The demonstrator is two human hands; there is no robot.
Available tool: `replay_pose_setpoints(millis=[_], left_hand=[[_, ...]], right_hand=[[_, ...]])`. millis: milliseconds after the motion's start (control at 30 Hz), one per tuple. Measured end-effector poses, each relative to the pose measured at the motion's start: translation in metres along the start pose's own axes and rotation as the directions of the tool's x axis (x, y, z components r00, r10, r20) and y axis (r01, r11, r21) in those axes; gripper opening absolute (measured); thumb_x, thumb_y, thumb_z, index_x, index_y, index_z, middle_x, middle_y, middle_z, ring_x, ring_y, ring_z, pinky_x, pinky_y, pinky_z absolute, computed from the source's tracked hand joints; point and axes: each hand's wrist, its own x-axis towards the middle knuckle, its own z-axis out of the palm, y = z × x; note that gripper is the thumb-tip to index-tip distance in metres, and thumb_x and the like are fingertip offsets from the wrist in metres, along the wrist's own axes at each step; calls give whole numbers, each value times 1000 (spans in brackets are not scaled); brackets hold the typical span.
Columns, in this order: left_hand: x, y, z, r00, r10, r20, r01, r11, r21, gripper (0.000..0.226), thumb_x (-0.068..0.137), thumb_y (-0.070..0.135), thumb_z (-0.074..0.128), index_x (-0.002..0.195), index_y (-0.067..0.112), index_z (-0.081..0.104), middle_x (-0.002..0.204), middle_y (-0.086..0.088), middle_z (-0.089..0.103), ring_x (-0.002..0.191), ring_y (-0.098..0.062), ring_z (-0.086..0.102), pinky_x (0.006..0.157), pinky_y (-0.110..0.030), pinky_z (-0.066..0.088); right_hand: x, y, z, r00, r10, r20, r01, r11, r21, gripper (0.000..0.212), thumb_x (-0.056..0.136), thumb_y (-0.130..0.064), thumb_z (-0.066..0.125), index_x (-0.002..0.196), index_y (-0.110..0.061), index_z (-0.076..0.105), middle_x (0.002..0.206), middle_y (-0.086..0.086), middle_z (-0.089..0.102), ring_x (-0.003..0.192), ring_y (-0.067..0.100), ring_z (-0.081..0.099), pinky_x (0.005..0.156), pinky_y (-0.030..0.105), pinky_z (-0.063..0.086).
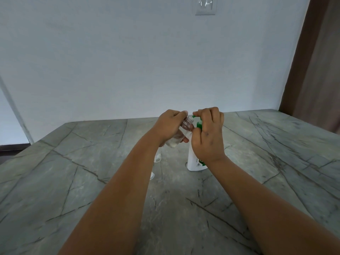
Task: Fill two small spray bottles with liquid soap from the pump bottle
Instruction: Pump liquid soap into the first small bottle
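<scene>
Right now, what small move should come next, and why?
Probably press the pump head down. The left hand holds the small bottle tilted, its open mouth at the green nozzle, and the right hand rests on top of the pump bottle.

The pump bottle [195, 159] is white, with a bright green pump head and a green patch on its label. At its ten o'clock, the small spray bottle [181, 132] is clear and colourless. The table [92, 162] is grey-green stone, marbled with paler clouding and crossed by thin dark veins. The wall [147, 61] at twelve o'clock is plain pale blue-white. At two o'clock, a brown panel [312, 61] shows.
</scene>
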Motion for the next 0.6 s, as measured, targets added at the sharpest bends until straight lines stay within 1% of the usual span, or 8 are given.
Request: replay_pose_setpoints(millis=[133,200,300,433,533,600], left_hand=[[-1,1,0,1000,-3,3,3,1000,-13,43,105,30,43,78,6,66,76,-3,75,58,-34,70,71,-41,58],[0,1,0,1000,-2,9,2,1000,-19,44,105,31,43,78,5,66,77,-5,75,59,-36,70,70,-41,58],[-1,1,-1,1000,-1,10,1,1000,-22,44,105,31,43,77,6,66,77,-5,75,59,-36,70,67,-40,57],[0,0,0,1000,2,0,-2,1000,-4,44,105,31,42,79,6,67,75,-2,75,59,-34,70,71,-41,59],[0,1,0,1000,-3,-2,3,1000,-26,43,105,30,44,77,7,66,72,-2,75,58,-33,69,71,-45,60],[-1,2,0,1000,-4,1,4,1000,-27,43,105,30,43,77,7,66,72,-1,75,58,-34,69,70,-43,60]], right_hand=[[1,-1,0,1000,6,-14,-6,1000,11,33,71,-7,36,96,-3,57,101,9,49,92,21,40,77,24,33],[1,1,1,1000,1,-20,-1,1000,17,32,71,-9,35,94,-4,57,100,8,50,91,21,40,75,25,34],[1,1,1,1000,9,-18,-8,1000,17,30,71,-7,35,92,-4,56,98,7,49,91,21,39,74,23,31],[-1,1,1,1000,-16,-5,16,1000,-13,33,71,-9,35,97,-3,55,101,10,49,92,21,40,77,24,31],[1,-1,0,1000,4,-7,-4,1000,23,35,71,-10,34,98,-3,56,103,9,49,93,20,40,76,28,36],[1,-1,0,1000,12,-11,-11,1000,27,34,71,-8,36,97,-3,56,102,8,49,93,20,40,76,29,37]])
